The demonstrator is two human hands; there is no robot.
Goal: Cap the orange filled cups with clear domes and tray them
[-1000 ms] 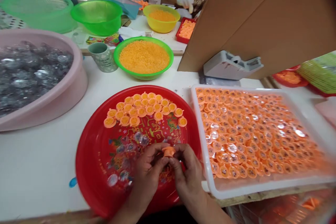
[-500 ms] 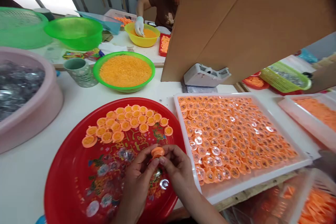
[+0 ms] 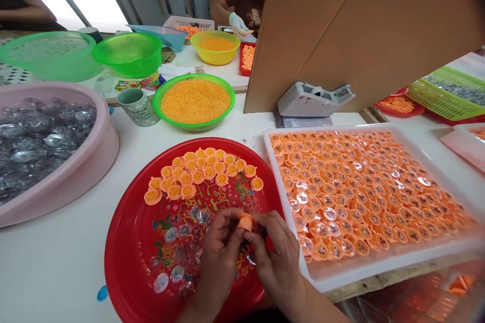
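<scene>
Over the red round tray (image 3: 123,242), both hands meet on one small orange plastic cup-shaped piece (image 3: 245,222). My left hand (image 3: 223,250) pinches it from the left, thumb and fingers closed. From the other side my right hand (image 3: 278,250) grips it too, with thumb and forefinger; the fingers partly cover the piece. Several similar orange pieces with yellow centres (image 3: 197,175) lie grouped at the tray's far side. Loose clear plastic discs (image 3: 161,282) are scattered near my left hand. To the right, a white tray (image 3: 284,212) holds rows of orange pieces with shiny printed faces (image 3: 356,194).
A pink tub (image 3: 109,146) of clear plastic parts stands left. Behind are a green bowl (image 3: 195,127) of yellow granules, a mug (image 3: 139,111), a cardboard panel (image 3: 310,25) and a grey-white device (image 3: 308,103). Across the table is a co-worker's gloved hand (image 3: 238,24).
The view has shifted left, so things sit further right. My hands still hold the orange piece, now turned more upright. The co-worker's gloved hand has lifted out of the yellow bowl.
</scene>
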